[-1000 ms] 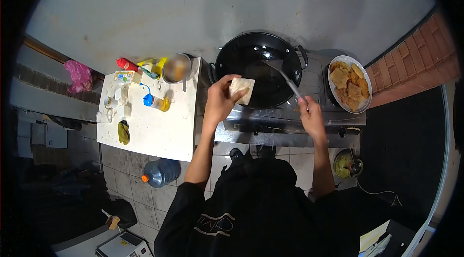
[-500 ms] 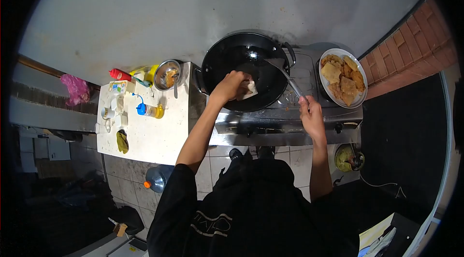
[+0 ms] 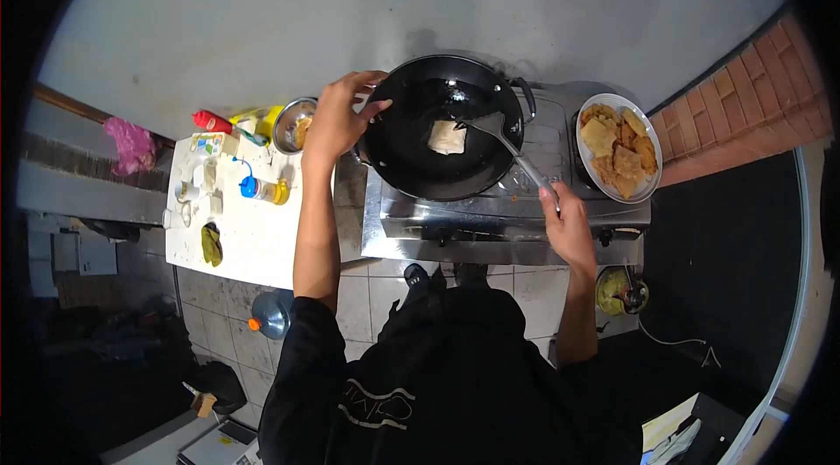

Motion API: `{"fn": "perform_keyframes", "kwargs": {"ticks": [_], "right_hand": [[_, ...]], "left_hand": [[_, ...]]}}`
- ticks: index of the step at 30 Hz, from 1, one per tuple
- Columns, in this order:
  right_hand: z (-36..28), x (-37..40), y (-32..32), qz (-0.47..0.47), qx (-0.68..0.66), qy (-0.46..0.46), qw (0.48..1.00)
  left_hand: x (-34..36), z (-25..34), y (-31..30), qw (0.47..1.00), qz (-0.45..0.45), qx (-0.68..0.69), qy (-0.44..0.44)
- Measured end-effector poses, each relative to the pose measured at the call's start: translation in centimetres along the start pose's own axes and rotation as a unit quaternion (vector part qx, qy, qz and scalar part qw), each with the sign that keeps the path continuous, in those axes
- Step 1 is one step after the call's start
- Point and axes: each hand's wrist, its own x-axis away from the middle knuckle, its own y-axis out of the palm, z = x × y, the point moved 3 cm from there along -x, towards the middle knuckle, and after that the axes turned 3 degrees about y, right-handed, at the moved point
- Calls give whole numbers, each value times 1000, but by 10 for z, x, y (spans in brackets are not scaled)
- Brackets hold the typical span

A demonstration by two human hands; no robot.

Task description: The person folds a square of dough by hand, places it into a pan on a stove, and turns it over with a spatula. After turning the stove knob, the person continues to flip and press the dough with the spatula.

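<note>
My right hand [image 3: 570, 218] is closed round the handle of a metal spatula [image 3: 525, 163], whose blade rests in the black wok [image 3: 411, 172]. A pale square piece of dough [image 3: 447, 138] lies flat on the wok's bottom, its upper right corner close by the blade. At the wok's left rim is my left hand [image 3: 343, 111], with thumb and fingers apart and nothing held between them. Its fingertips overlap the rim in this view.
Right of the stove's burner stands a plate [image 3: 623, 189] of fried pieces. The white table [image 3: 262, 237] on the left bears a metal bowl [image 3: 293, 125], a blue-capped oil bottle [image 3: 262, 189] and a red bottle [image 3: 212, 122]. A gas cylinder [image 3: 612, 292] stands below.
My left hand has let go of the pale dough piece and moved left and up to the wok's rim. The dough now lies in the wok; the spatula blade has shifted slightly towards it.
</note>
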Motion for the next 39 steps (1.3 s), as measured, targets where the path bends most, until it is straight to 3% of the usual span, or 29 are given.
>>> {"fn": "perform_keyframes", "kwargs": {"ticks": [2,3,16,20,25,28,35,39], "right_hand": [[-13,1,-2,-21,28,-3,999],[-16,1,-2,-22,43,-25,999],[-12,-11,35,-34,175,-70,981],[-17,-9,29,-32,156,-47,986],[-10,-15,40,31,138,-92,986],[-14,-24,51,-13,133,-52,990],[-22,-21,52,19,154,-72,985],[-6,-27,51,30,71,-66,995]], "left_hand": [[20,-1,-15,994,72,30,-82],[29,-6,-18,993,86,6,-76],[95,-39,-9,970,130,50,-200],[100,-61,4,967,134,12,-216],[102,-67,20,961,152,-10,-233],[99,-66,25,952,148,-46,-265],[99,-62,29,944,151,-47,-289],[98,-65,29,948,152,-47,-276]]}}
